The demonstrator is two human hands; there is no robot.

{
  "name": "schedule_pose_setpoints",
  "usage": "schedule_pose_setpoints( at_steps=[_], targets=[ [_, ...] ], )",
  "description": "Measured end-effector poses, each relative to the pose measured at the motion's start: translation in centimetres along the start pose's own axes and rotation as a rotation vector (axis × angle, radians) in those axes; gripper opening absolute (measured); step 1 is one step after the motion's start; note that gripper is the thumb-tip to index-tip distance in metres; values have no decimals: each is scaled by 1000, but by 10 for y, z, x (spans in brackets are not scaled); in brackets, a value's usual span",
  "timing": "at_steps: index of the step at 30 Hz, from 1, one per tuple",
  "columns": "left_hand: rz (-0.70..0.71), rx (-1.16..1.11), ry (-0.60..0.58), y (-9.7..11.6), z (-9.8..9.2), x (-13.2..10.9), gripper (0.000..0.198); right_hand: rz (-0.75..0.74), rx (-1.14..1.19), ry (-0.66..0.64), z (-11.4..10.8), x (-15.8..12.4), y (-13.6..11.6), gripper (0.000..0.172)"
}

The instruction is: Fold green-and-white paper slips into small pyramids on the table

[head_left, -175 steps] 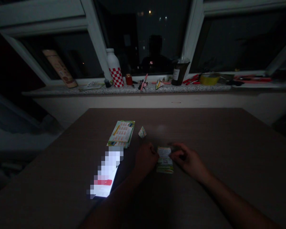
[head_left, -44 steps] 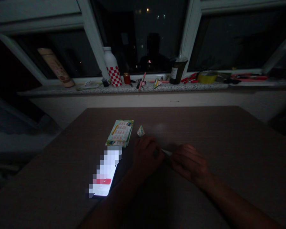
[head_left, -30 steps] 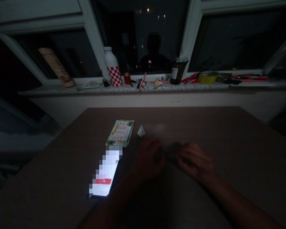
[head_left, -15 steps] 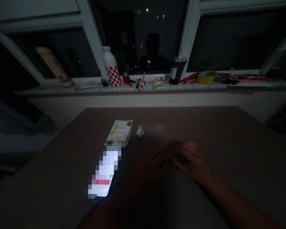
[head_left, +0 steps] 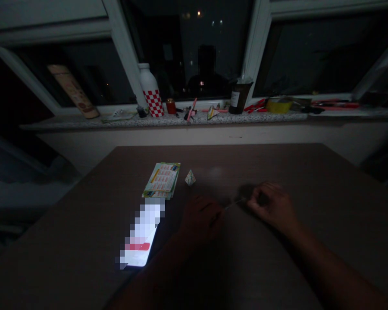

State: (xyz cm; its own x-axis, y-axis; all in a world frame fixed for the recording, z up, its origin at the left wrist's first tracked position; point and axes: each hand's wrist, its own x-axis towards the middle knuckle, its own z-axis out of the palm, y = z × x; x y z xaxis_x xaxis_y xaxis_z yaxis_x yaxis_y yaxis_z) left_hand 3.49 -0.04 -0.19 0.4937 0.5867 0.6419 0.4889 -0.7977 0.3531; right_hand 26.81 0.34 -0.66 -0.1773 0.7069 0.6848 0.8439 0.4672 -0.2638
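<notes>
In dim light, a thin pale strand (head_left: 233, 204) stretches across the gap between my hands, just over the table. It is too faint to tell its kind. My left hand (head_left: 202, 217) is in deep shadow, its fingers closed at the strand's left end. My right hand (head_left: 274, 204) pinches the other end between thumb and fingertips, with the rest of its fingers curled. Beyond my left hand stands a small folded paper piece (head_left: 190, 178) with printed colours. Left of that lies a short stack of printed leaflets (head_left: 162, 178).
A phone with a lit screen (head_left: 141, 254) lies left of my left forearm on the brown table (head_left: 294, 172). Behind, the stone windowsill (head_left: 174, 122) carries a checkered bottle (head_left: 151, 92), a dark cup (head_left: 239, 98), a small jar (head_left: 171, 106) and a yellow roll-like object (head_left: 279, 106).
My right hand has moved right and slightly away, and my left hand a little left. The gap between them has widened, showing the strand. Leaflets, phone and folded paper are unmoved.
</notes>
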Motion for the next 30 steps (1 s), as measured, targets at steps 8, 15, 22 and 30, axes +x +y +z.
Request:
schedule_pose_setpoints(
  at_steps=[8,15,22,30],
  targets=[
    [-533,-289,-1,3,1,1,13,382,575,-152,12,-12,-12,17],
    [-888,-848,172,-5,16,0,17,723,1149,-372,19,-17,-20,31],
    [-841,-876,165,-5,26,-4,22,812,1242,-373,20,-18,-26,30],
    [-575,-347,32,10,17,-7,40,794,1219,-357,18,-16,-27,31]
  ],
)
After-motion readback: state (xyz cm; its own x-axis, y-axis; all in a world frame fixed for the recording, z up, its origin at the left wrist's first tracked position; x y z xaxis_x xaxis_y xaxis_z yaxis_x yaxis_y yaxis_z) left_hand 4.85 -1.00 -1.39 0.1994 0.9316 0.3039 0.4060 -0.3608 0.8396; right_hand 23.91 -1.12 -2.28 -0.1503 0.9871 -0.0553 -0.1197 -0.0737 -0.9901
